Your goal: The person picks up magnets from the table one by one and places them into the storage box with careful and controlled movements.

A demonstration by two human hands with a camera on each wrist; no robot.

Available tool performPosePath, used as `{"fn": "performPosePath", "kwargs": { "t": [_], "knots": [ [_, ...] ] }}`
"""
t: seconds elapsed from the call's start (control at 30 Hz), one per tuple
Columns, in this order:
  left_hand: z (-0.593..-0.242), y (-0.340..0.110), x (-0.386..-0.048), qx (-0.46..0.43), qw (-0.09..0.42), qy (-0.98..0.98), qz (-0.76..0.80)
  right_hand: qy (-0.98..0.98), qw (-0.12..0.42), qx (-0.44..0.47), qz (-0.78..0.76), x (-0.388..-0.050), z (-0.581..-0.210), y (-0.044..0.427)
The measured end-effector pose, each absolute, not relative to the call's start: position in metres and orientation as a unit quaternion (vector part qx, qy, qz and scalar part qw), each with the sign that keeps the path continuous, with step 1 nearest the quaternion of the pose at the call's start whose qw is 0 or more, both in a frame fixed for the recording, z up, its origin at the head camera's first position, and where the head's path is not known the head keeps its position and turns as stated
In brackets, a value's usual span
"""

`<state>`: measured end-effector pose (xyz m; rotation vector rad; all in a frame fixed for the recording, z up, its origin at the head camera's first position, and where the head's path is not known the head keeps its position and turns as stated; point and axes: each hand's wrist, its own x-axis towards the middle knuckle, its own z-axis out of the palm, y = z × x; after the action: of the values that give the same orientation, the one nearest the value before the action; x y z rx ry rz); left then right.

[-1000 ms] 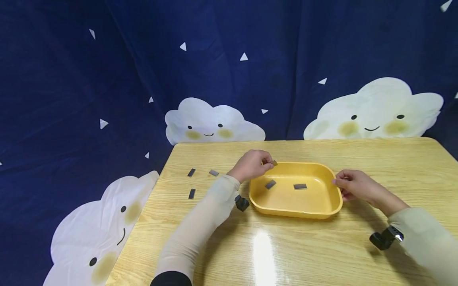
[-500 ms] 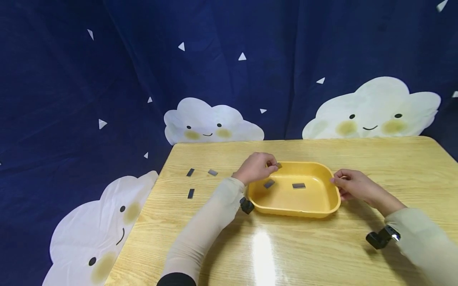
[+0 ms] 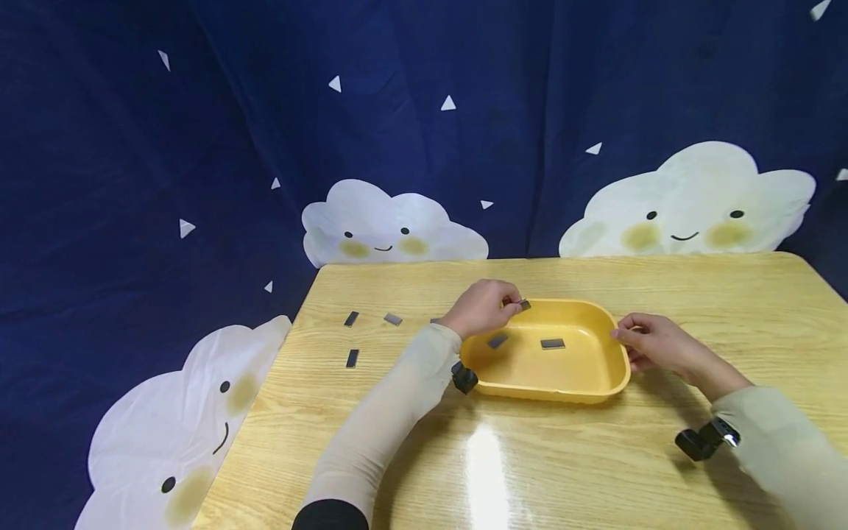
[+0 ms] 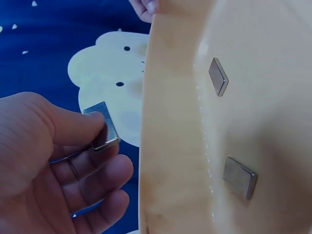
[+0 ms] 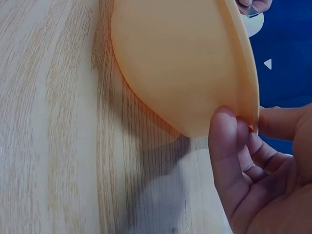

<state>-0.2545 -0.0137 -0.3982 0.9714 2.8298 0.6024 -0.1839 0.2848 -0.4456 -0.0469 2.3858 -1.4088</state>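
My left hand point(image 3: 483, 305) pinches a small flat metal block point(image 4: 105, 127) between thumb and fingers, above the far left rim of a yellow plastic tray point(image 3: 550, 390). In the left wrist view this block is shiny and rectangular, held just outside the tray's wall. Two similar blocks lie apart on the tray floor: one metal block at the left point(image 3: 498, 341) and another metal block near the middle point(image 3: 553, 344). At the tray's right end, my right hand point(image 3: 662, 344) grips the rim, thumb on one side and fingers on the other point(image 5: 226, 146).
Left of the tray, several more metal blocks lie on the wooden table point(image 3: 563, 464), among them an upper-left block point(image 3: 351, 319), a paler block point(image 3: 393, 319) and a lower block point(image 3: 352, 358). One is partly hidden behind my left hand. A dark blue curtain point(image 3: 397, 132) hangs behind.
My left hand has moved a little to the right along the tray's far rim, carrying the metal block. The right hand keeps its grip on the tray.
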Motion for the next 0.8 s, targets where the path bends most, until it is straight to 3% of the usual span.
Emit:
{"fn": "performPosePath", "kwargs": {
  "t": [0.47,0.8],
  "knots": [
    [-0.388,0.003,-0.258,0.349,0.11,0.922,0.124,0.847,0.181,-0.011,-0.5,-0.181,-0.443,0.282],
    [-0.396,-0.001,-0.253,0.382,0.238,0.891,0.057,0.848,0.187,-0.012,-0.495,-0.181,-0.442,0.282]
  ]
}}
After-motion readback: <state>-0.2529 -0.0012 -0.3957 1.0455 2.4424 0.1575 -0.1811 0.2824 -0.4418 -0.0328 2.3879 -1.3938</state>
